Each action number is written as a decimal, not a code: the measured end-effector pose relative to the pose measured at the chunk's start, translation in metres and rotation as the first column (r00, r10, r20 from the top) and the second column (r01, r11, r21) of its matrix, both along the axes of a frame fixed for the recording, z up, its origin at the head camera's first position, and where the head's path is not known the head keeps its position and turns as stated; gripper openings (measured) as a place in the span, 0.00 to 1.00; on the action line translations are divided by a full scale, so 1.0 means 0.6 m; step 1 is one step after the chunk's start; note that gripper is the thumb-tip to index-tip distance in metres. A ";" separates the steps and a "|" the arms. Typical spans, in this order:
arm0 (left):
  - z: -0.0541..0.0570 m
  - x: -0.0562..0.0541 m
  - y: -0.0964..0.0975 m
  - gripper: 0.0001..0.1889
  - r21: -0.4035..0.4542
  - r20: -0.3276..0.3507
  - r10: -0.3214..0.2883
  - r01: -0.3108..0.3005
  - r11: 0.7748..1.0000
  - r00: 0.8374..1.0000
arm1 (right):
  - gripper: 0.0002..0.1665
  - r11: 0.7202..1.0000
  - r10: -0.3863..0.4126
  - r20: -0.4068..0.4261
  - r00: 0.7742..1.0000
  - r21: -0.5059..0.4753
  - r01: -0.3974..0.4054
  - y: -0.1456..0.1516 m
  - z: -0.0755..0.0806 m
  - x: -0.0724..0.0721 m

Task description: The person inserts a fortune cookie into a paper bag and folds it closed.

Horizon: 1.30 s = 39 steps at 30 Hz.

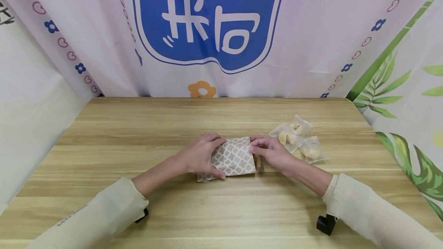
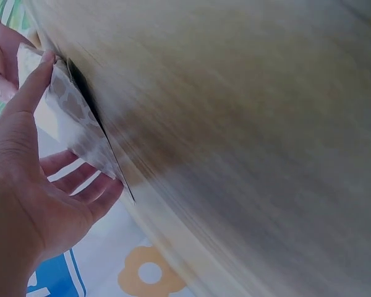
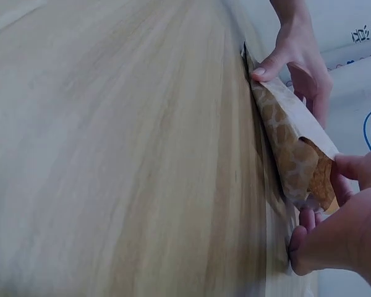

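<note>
Gripping from both sides, as seen from the head: with left hand stretched across a patterned paper bag toward its left end, only as wide as the bag, thumb on the near edge and fingers at the far one; with right hand drawn to a narrow pinch at the bag's right end. Placed mid-table on the wooden top, just left of several clear packets with tan curled pieces inside. Visible from here alone, those packets, lying just beyond the right hand on the far right. Hung behind, at the far edge, a pale curtain with a blue emblem.

From the left wrist: showing more plainly the left fingers spaced apart along the far edge, and a dark strip of shadow under the near edge. Cannot tell how much of the bag touches the wood.

From the right wrist: revealing the bag's mouth, hardly visible from the head, gaping at the right end with a brown inside. Holding its upper lip with right thumb and finger, with other fingertips bent lower down. Too blurred to name, something glossy beside them.
</note>
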State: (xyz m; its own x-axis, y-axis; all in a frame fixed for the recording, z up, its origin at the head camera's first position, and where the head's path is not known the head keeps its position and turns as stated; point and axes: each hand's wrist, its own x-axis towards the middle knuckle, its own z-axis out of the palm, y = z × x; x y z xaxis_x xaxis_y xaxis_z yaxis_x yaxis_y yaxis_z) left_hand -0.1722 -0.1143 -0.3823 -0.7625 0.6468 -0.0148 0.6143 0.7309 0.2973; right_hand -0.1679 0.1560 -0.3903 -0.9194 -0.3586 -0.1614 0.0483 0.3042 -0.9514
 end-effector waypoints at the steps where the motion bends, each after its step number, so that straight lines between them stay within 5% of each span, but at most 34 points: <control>1: 0.000 0.000 0.000 0.57 0.002 0.001 -0.003 0.003 1.000 1.000 | 0.11 1.000 0.008 -0.007 1.000 0.003 -0.008 0.001 0.000 0.000; 7: 0.000 -0.001 -0.005 0.56 0.021 0.014 -0.022 0.022 1.000 1.000 | 0.13 0.990 0.111 -0.148 0.983 0.105 -0.096 0.012 -0.001 -0.003; 12: 0.001 -0.002 -0.008 0.56 0.032 0.011 -0.031 0.031 0.999 0.999 | 0.27 0.930 0.267 -0.369 0.890 0.341 -0.137 0.020 -0.001 -0.005; 15: 0.001 -0.002 -0.009 0.56 0.024 0.009 -0.034 0.033 0.999 0.999 | 0.34 0.879 0.327 -0.391 0.860 0.460 -0.126 0.021 0.000 -0.004; 19: 0.001 -0.002 -0.009 0.57 0.014 0.013 -0.031 0.031 0.999 0.999 | 0.41 0.821 0.369 -0.376 0.850 0.561 -0.108 0.022 0.003 -0.002; 24: 0.000 -0.001 -0.009 0.57 0.005 0.015 -0.028 0.028 1.000 0.999 | 0.45 0.781 0.398 -0.384 0.833 0.618 -0.088 0.024 0.005 -0.002; 27: -0.001 -0.001 -0.010 0.57 0.000 0.016 -0.025 0.025 1.000 1.000 | 0.44 0.790 0.395 -0.388 0.833 0.606 -0.092 0.024 0.004 -0.002; 34: 0.000 -0.002 -0.011 0.58 0.003 0.014 -0.023 0.023 1.000 1.000 | 0.46 0.865 0.351 -0.362 0.864 0.478 -0.151 0.027 0.000 -0.005; 39: 0.001 -0.003 -0.008 0.60 -0.015 0.004 -0.028 0.028 1.000 1.000 | 0.50 0.876 0.342 -0.350 0.872 0.455 -0.161 0.027 0.000 -0.007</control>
State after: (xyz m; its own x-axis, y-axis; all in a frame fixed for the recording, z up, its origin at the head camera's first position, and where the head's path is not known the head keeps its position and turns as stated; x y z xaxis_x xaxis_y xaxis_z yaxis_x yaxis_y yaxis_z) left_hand -0.1740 -0.1192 -0.3815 -0.7442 0.6674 -0.0279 0.6332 0.7181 0.2888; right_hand -0.1720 0.1720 -0.3902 -0.8186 -0.5737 0.0267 -0.4468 0.6069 -0.6573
